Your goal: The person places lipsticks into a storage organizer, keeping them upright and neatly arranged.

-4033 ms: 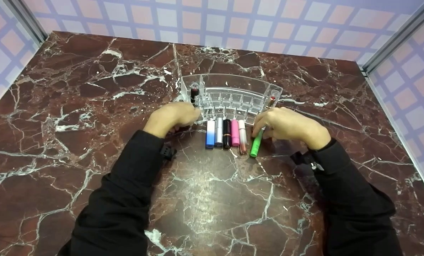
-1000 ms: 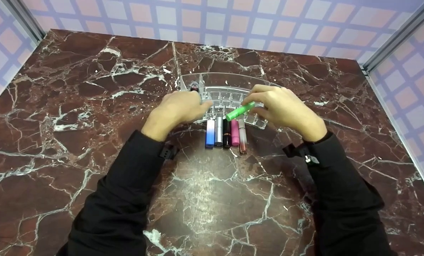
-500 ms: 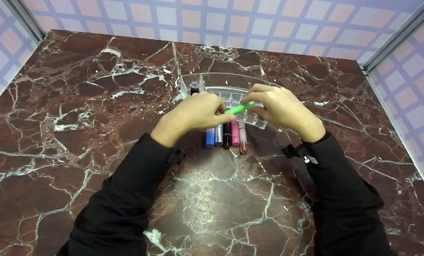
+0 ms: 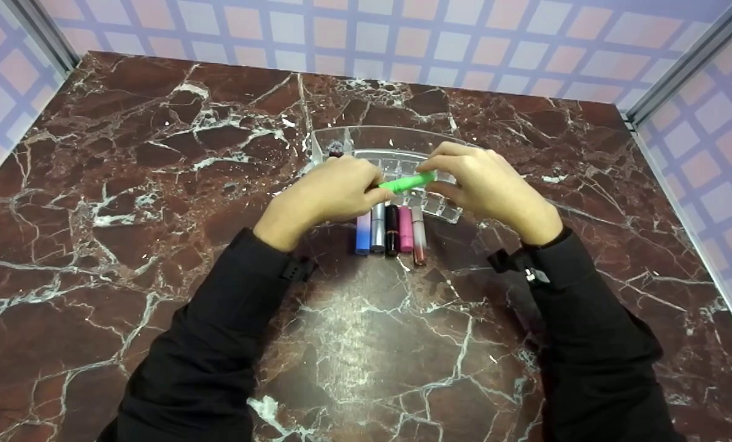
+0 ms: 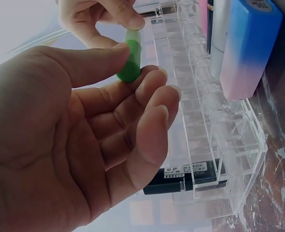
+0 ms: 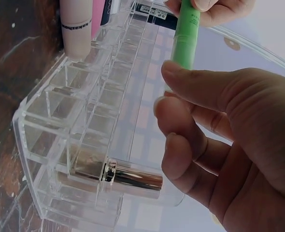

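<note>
A slim green lipstick tube [image 4: 406, 182] is held level above a clear acrylic organizer [image 4: 448, 212]. My left hand [image 4: 335, 189] pinches its left end between thumb and fingers; in the left wrist view, that green end [image 5: 129, 63] lies under the thumb while the other fingers curl loosely. At the opposite, paler end, my right hand [image 4: 485, 190] pinches the tube with thumb and forefinger. The right wrist view shows the tube's printed side [image 6: 187, 36] spanning both hands. Part of the organizer is hidden behind my hands.
Along the organizer's front lie a blue-and-white tube [image 4: 363, 236], a silver one [image 4: 378, 236], a black one [image 4: 391, 236], a pink one [image 4: 405, 230] and a lip gloss [image 4: 419, 239]. A black tube [image 5: 181, 176] and a gold tube [image 6: 137, 179] stand in slots at opposite ends.
My right hand has lifted the green lipstick tube from the table's front right to over the organizer. My left hand has come rightward and taken hold of its other end.
</note>
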A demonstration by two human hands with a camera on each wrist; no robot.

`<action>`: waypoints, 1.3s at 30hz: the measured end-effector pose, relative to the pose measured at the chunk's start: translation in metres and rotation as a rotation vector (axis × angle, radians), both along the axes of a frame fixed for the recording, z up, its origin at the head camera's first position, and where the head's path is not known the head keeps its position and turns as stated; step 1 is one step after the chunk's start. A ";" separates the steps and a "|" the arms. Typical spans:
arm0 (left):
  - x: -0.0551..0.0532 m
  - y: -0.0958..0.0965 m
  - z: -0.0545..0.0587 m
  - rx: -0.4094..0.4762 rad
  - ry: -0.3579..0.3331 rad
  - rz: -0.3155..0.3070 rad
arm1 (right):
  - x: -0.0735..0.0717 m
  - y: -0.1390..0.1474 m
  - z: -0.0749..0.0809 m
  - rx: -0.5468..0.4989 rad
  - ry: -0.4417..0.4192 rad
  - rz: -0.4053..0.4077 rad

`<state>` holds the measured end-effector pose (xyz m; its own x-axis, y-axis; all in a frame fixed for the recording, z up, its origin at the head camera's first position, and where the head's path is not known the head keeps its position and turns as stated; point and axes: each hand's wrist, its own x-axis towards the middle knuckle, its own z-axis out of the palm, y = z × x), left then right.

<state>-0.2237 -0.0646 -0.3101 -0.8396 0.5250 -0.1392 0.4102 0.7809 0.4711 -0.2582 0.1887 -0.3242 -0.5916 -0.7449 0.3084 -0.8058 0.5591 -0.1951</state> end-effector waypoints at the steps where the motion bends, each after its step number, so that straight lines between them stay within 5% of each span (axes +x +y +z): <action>1: 0.000 -0.001 0.001 0.002 -0.002 0.003 | 0.000 0.000 0.000 -0.004 -0.001 -0.005; 24: -0.002 -0.006 0.003 -0.040 -0.036 -0.010 | -0.002 0.001 -0.003 -0.019 -0.072 -0.031; 39: -0.001 -0.006 0.002 0.022 -0.061 -0.052 | -0.002 -0.003 -0.002 0.006 -0.140 -0.112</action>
<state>-0.2248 -0.0708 -0.3085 -0.8013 0.5714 -0.1773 0.4200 0.7483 0.5135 -0.2599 0.1857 -0.3267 -0.7075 -0.6738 0.2134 -0.7040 0.6450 -0.2974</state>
